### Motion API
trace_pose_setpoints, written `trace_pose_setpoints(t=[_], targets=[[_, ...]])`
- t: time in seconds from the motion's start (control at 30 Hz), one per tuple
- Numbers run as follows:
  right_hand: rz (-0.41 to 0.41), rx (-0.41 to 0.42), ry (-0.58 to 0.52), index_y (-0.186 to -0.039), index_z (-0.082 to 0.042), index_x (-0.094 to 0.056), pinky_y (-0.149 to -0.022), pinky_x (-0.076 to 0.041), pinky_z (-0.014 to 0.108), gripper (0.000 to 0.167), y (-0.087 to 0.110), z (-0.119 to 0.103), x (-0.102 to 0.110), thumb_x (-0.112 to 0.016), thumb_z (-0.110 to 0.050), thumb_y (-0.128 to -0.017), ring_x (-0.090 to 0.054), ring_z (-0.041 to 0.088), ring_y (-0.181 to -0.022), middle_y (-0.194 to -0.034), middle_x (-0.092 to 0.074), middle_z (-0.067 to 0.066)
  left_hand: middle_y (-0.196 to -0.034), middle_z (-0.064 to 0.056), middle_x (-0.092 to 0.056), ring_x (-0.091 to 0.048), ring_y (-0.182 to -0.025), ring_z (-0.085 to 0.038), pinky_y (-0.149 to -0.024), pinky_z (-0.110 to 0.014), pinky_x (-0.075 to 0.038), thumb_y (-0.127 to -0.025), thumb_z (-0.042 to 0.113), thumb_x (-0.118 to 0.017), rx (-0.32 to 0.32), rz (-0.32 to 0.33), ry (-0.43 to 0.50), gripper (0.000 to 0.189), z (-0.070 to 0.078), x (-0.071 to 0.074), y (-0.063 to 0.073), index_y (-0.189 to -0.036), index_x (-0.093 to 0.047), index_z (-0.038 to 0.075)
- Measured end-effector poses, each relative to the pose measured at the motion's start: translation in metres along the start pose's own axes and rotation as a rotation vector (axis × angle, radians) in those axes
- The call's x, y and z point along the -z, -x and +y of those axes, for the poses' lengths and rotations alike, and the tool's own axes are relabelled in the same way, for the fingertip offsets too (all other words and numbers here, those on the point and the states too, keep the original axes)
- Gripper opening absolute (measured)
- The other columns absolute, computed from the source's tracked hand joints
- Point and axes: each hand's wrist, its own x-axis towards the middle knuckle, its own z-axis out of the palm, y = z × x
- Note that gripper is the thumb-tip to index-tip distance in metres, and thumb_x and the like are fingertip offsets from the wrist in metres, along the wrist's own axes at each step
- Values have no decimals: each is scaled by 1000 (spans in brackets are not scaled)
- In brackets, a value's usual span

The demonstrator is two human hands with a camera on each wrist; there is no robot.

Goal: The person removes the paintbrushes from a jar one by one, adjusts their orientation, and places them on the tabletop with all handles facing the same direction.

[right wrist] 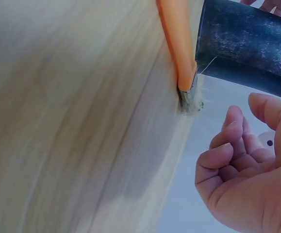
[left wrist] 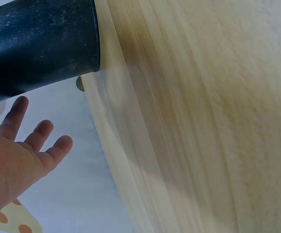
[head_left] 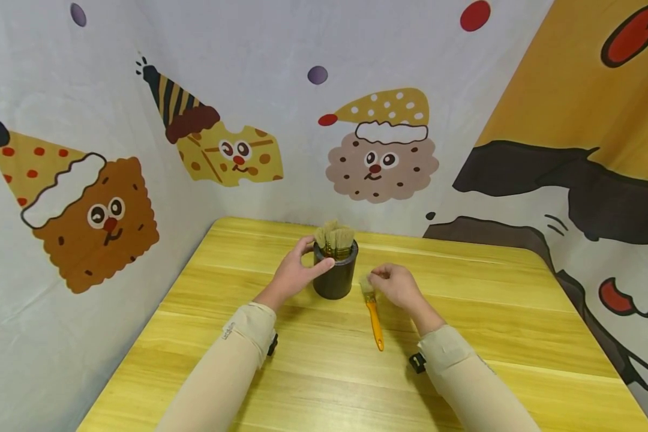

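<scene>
A dark cylindrical cup [head_left: 333,281] stands upright on the table, holding several paintbrushes [head_left: 337,240] with their pale bristles upward. My left hand [head_left: 297,270] is at the cup's left side, thumb in front near the rim. In the left wrist view, the fingers of the left hand [left wrist: 16,155] are spread and fairly straight beside the cup [left wrist: 38,48]. To the right of the cup lies a single paintbrush [head_left: 374,321] with an orange handle, bristles pointing away. By its bristles is my right hand [head_left: 399,288]. The right wrist view shows this hand [right wrist: 252,179] loosely curled, with nothing between thumb and fingers.
The wood-grain table [head_left: 313,384] meets a fabric backdrop [head_left: 281,207] with cartoon prints at its back and left edges. Long beige sleeves [head_left: 221,366] cover both arms, and a small black device [head_left: 417,362] sits under the right wrist.
</scene>
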Motion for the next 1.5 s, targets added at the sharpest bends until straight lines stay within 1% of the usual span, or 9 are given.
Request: trace_pose_setpoints(t=[0.17,0.3,0.47,0.6,0.67,0.9,1.13,1.37,1.5], targets=[[37,25,-47,-137,-4,-69,-99,-59,51,42,1,-5,1,-64,-33,-108,-68,34,-119,-128,-73,16,-167,-3,-47,-38,-159,-35,-120,-69,-40,-88,77,-72,-4,-3,4,84,0,0,1,-159,-39,46],[88,48,-87,-142,-8,-66,-98,-58,50,45,2,-8,2,-61,-39,-110,-67,33,-119,-130,-71,14,-166,-3,-48,-38,-159,-35,-120,-69,-41,-87,78,-72,-6,-1,4,85,0,0,0,-159,-39,47],[153,80,-170,-142,-18,-66,-88,-56,42,48,3,-11,2,-60,-51,-109,-64,28,-112,-134,-69,8,-166,-2,-48,-38,-160,-36,-119,-69,-41,-84,83,-71,-6,-4,9,89,-1,0,0,-158,-39,47],[198,123,-200,-141,-19,-68,-80,-54,34,50,3,-15,1,-61,-56,-107,-63,24,-104,-132,-72,7,-166,-3,-48,-37,-160,-35,-120,-68,-40,-84,83,-71,-11,-8,15,90,-2,0,-1,-159,-39,46],[209,140,-209,-140,-19,-68,-76,-54,32,49,4,-17,0,-62,-54,-106,-63,24,-101,-131,-72,8,-166,-4,-48,-37,-160,-35,-120,-68,-40,-84,83,-71,-11,-10,16,91,-3,0,-1,-160,-38,45],[205,170,-234,-137,-18,-70,-73,-55,32,46,5,-23,-3,-66,-52,-105,-65,24,-97,-132,-69,6,-166,-4,-48,-37,-160,-35,-120,-68,-40,-86,80,-71,-9,-12,18,88,-4,0,-2,-159,-39,45],[197,206,-208,-137,-14,-70,-70,-56,30,45,4,-26,-6,-68,-46,-106,-67,23,-93,-131,-71,8,-166,-5,-48,-37,-160,-36,-120,-68,-40,-86,79,-72,-16,-1,6,86,-4,-1,-2,-159,-39,45],[182,214,-203,-137,-15,-71,-69,-56,32,44,4,-30,-8,-69,-45,-105,-66,24,-92,-131,-70,8,-165,-5,-48,-36,-160,-35,-121,-69,-39,-87,78,-72,-21,-2,13,84,-5,-1,-3,-158,-39,46],[175,218,-199,-137,-15,-71,-69,-55,31,44,4,-31,-9,-69,-45,-105,-66,24,-92,-131,-70,9,-165,-5,-49,-37,-160,-35,-121,-69,-39,-89,76,-73,-26,-1,21,81,-5,-1,-3,-157,-40,47]])
